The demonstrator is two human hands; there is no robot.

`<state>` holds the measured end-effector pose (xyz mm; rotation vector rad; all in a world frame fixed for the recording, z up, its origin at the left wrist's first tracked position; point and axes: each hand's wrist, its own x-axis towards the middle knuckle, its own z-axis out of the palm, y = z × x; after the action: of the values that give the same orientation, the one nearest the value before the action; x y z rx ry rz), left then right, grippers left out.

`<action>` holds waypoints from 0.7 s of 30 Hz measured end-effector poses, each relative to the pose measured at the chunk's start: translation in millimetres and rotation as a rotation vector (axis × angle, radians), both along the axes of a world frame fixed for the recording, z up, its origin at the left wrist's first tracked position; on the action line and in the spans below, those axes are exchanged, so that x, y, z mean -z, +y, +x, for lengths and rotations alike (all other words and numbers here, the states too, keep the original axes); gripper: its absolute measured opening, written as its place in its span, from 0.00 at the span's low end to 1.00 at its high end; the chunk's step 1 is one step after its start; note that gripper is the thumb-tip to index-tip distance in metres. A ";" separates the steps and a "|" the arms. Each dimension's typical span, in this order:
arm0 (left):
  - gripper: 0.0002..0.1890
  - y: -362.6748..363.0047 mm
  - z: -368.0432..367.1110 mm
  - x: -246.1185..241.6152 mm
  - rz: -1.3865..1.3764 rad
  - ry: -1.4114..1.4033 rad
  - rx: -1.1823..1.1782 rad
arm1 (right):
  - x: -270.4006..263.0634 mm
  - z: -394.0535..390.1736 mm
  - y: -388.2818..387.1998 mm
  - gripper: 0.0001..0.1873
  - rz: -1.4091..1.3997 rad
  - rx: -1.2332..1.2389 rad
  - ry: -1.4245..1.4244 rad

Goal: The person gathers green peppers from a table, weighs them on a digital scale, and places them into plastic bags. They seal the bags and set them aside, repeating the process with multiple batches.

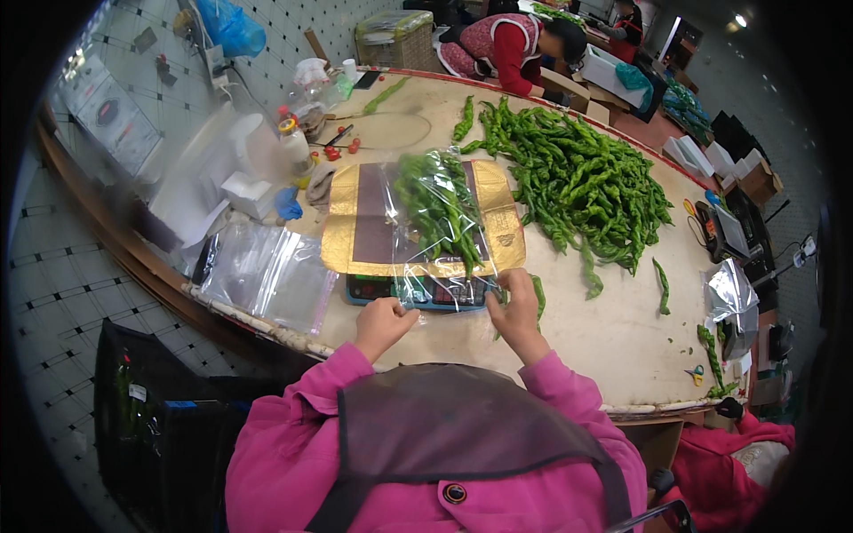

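A clear plastic bag with green peppers (443,213) inside lies on a gold-and-brown folded sheet (376,213) atop a digital scale (370,288). My left hand (386,324) pinches the near left corner of the bag's open end between thumb and fingers. At the near right corner my right hand (520,310) holds the film, thumb and index finger at its edge. One green pepper (538,300) lies partly behind my right hand. Beyond it spreads a large heap of long wrinkled green peppers (586,180).
Flat clear bags (266,273) lie at the table's left edge. Behind them stand a white box (250,193), a yellow-lidded jar (294,143) and small red tomatoes (332,153). Scissors (696,375) lie at right. One person (510,50) leans over the far edge; another (726,460) is at lower right.
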<state>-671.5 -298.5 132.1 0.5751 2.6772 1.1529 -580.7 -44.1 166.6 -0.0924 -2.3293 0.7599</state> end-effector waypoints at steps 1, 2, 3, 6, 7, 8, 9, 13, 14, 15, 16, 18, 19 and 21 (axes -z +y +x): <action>0.19 1.2 0.0 1.8 0.005 0.011 0.003 | -3.3 -0.8 -9.8 0.12 -0.065 -0.111 -0.015; 0.19 1.0 -2.2 3.9 0.061 -0.096 -0.006 | -5.1 -1.6 -19.6 0.11 -0.130 -0.220 -0.030; 0.18 0.4 -3.5 6.7 0.245 -0.267 -0.002 | -5.0 -2.9 -30.1 0.09 -0.220 -0.333 -0.060; 0.18 -4.2 -2.5 15.1 0.636 -0.667 -0.013 | 3.0 -13.2 -62.9 0.07 -0.209 -0.460 -0.054; 0.19 -5.9 -1.1 16.7 0.662 -0.684 -0.009 | 6.4 -17.5 -72.5 0.08 -0.203 -0.502 -0.045; 0.20 -7.7 0.2 17.5 0.692 -0.710 -0.008 | 9.5 -21.0 -81.0 0.08 -0.215 -0.506 -0.088; 0.21 -8.7 2.4 17.3 0.763 -0.760 0.012 | 12.2 -24.0 -88.6 0.08 -0.232 -0.515 -0.111; 0.23 -10.9 8.5 10.6 0.705 -0.724 0.025 | 18.5 -30.5 -107.0 0.05 -0.280 -0.434 -0.110; 0.24 -10.7 9.2 8.9 0.705 -0.752 0.013 | 19.5 -31.3 -109.5 0.05 -0.298 -0.426 -0.062; 0.24 -10.5 9.9 8.0 0.703 -0.782 0.004 | 20.1 -31.4 -110.6 0.05 -0.275 -0.416 -0.051; 0.25 -10.1 9.8 8.0 0.699 -0.815 0.005 | 20.6 -31.3 -111.4 0.05 -0.268 -0.407 -0.044; 0.25 -9.9 8.3 11.1 0.697 -0.874 -0.044 | 21.4 -30.3 -112.3 0.06 -0.216 -0.376 0.003; 0.25 -9.6 6.6 13.8 0.725 -0.915 -0.019 | 21.6 -30.1 -112.8 0.06 -0.174 -0.374 0.030; 0.22 -10.7 0.9 18.9 0.724 -0.934 -0.048 | 21.5 -29.4 -112.9 0.07 -0.069 -0.397 0.040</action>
<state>-670.7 -309.2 113.2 -0.0035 1.4737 1.8137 -610.2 -157.0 145.1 0.3624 -2.3103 1.0235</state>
